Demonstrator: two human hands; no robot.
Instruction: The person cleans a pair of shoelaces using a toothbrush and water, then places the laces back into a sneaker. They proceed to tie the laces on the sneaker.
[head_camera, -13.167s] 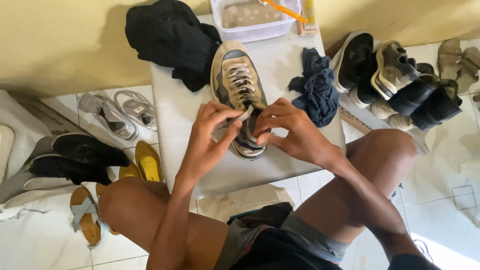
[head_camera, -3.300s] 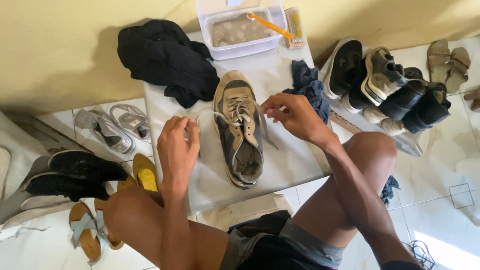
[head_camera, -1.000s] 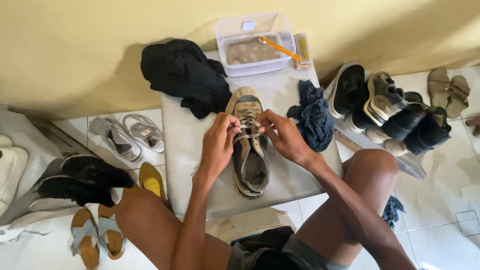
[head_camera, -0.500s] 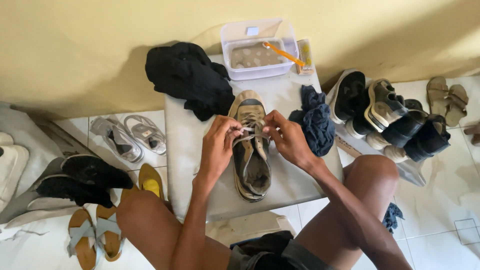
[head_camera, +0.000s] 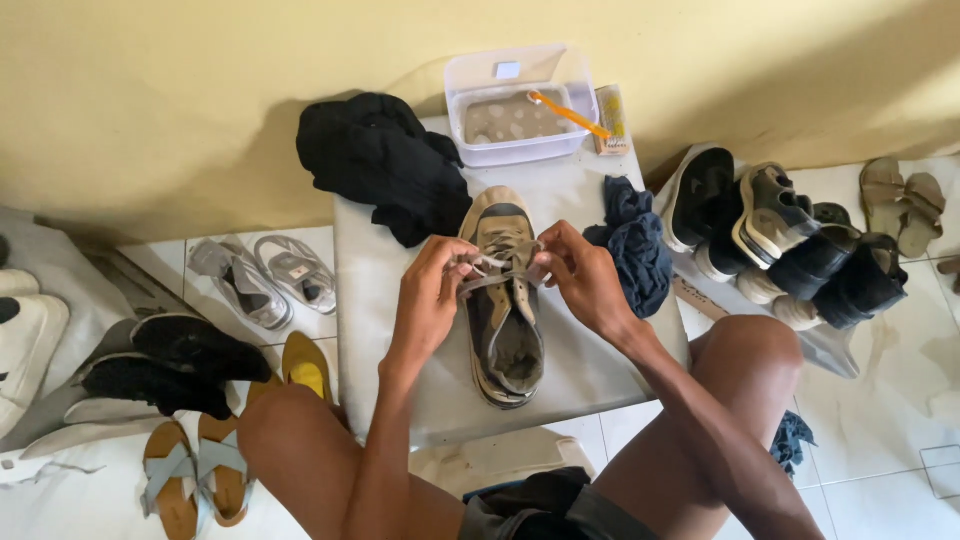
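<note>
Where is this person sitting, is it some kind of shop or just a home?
Probably a home corner used for shoe care, though a small repair stall is possible. A tiled floor meets a plain yellow wall, worn shoes lie heaped around a low table, and a soapy tub sits on it.

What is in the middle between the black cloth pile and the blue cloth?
In the head view, the worn sneaker lies between the black cloth pile and the blue cloth, with both hands pulling its laces.

Both hands, left hand (head_camera: 432, 290) and right hand (head_camera: 580, 275), pinched the laces (head_camera: 497, 268) over a worn beige sneaker (head_camera: 505, 300) lying on a white table (head_camera: 380, 300).
</note>
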